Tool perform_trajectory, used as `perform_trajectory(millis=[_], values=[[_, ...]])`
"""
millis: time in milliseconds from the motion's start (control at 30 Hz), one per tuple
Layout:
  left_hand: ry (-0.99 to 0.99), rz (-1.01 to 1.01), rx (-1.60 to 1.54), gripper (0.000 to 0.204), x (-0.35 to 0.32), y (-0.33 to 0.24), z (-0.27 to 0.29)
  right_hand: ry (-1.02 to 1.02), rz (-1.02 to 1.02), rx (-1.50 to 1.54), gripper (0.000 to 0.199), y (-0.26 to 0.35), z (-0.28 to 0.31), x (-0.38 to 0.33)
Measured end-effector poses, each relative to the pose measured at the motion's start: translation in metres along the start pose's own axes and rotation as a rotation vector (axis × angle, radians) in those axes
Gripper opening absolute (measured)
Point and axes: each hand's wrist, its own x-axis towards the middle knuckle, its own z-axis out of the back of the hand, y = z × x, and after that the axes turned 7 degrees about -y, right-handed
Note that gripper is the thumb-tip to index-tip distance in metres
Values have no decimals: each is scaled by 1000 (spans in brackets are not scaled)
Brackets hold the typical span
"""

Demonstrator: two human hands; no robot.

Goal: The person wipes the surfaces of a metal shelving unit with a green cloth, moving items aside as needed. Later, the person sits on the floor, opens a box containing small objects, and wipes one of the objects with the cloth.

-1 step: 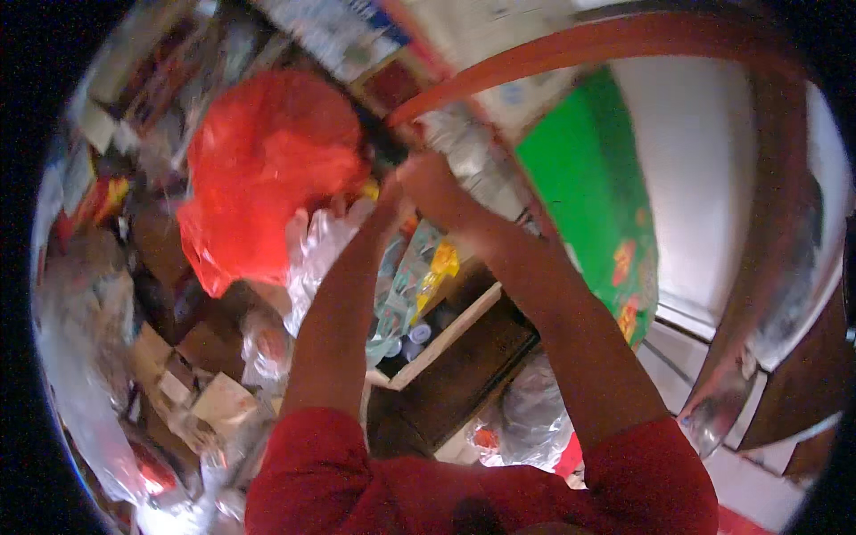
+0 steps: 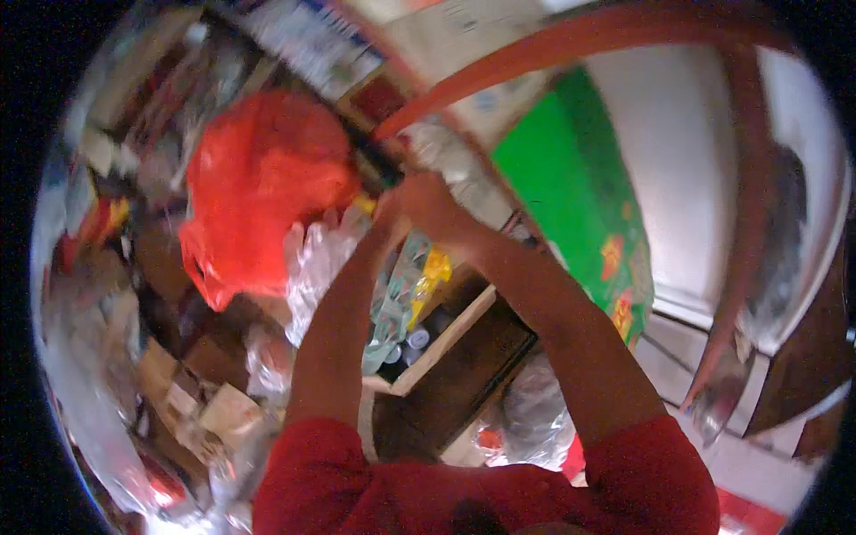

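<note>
Both of my arms reach forward and my hands meet near the middle of the view. My left hand (image 2: 390,217) is pressed against my right hand (image 2: 434,201), and the fingers of both look closed. Motion blur and the hands themselves hide what lies between them. A dark, narrow bar-like thing (image 2: 379,162) ends right at the fingertips; whether they grip it I cannot tell. Left of my hands sits a big red plastic bag (image 2: 267,178), with a crumpled clear plastic bag (image 2: 314,267) beside my left forearm. Beneath the wrists lies pale green patterned plastic (image 2: 392,312) next to a yellow packet (image 2: 432,283).
A wooden box edge (image 2: 446,343) runs below my wrists, with a pale round cap (image 2: 417,337) inside it. A green sack (image 2: 571,192) stands to the right. An orange-red curved band (image 2: 535,55) crosses the top. Cardboard pieces (image 2: 230,412) litter the left.
The whole view has shifted slightly, so most surroundings sit a little further left. My hands stay together, showing slightly lower in the picture.
</note>
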Motion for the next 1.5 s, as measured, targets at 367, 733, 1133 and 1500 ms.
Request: perform_trajectory(millis=[367, 733, 1133, 1500], values=[[-152, 150, -454, 19, 16, -342, 236, -453, -520, 555, 21, 13, 324, -201], [-507, 130, -704, 18, 172, -468, 294, -921, -777, 1966, 29, -8, 453, -121], [-748, 249, -545, 23, 182, -506, 215, -941, -1217, 1733, 24, 6, 381, -308], [-423, 126, -557, 30, 62, -609, 110, -1437, -1306, 1816, 28, -54, 385, -385]])
